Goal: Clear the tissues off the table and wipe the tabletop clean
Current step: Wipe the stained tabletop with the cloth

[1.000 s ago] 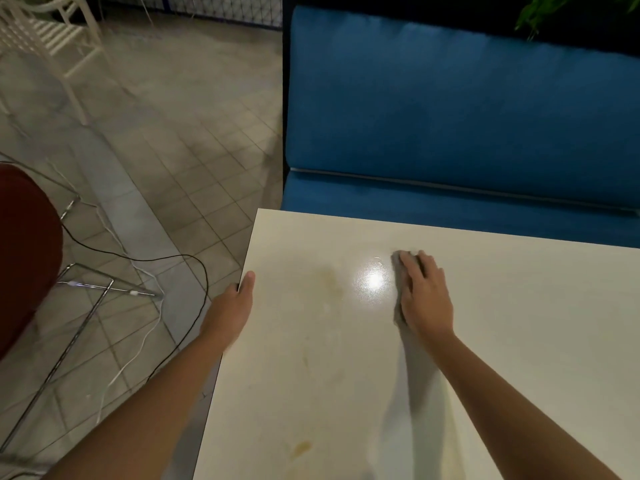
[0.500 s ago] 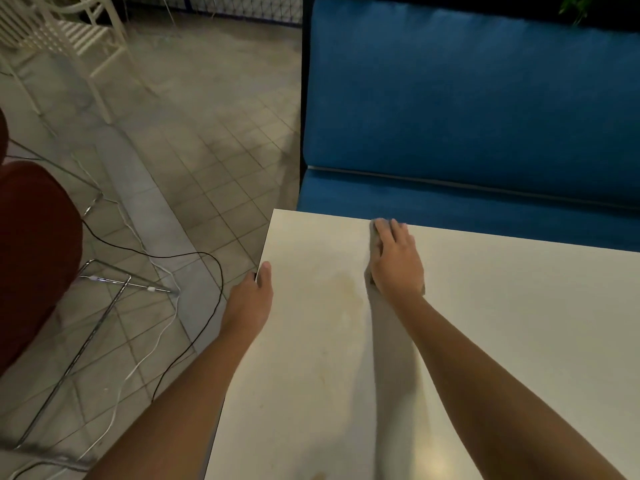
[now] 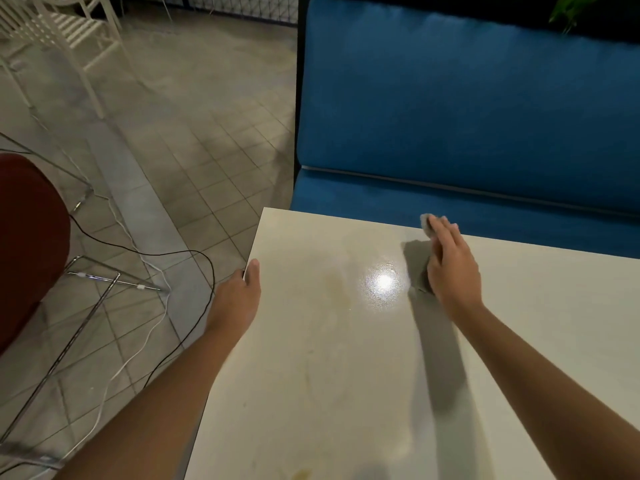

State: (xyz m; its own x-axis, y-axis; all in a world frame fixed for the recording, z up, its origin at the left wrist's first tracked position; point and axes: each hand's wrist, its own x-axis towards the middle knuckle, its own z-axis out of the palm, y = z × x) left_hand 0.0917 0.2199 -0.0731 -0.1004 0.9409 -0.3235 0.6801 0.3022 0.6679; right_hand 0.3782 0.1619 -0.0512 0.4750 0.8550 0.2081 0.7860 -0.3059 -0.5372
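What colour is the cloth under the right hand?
The cloth is grey; the head view shows it best, peeking out past the right hand.

No readable txt, labels, brand names or nos. anywhere in the head view.

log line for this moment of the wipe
phase: wiping | right hand: pressing cloth flat near far edge | left hand: grips table left edge | yellowish stain: visible between hands
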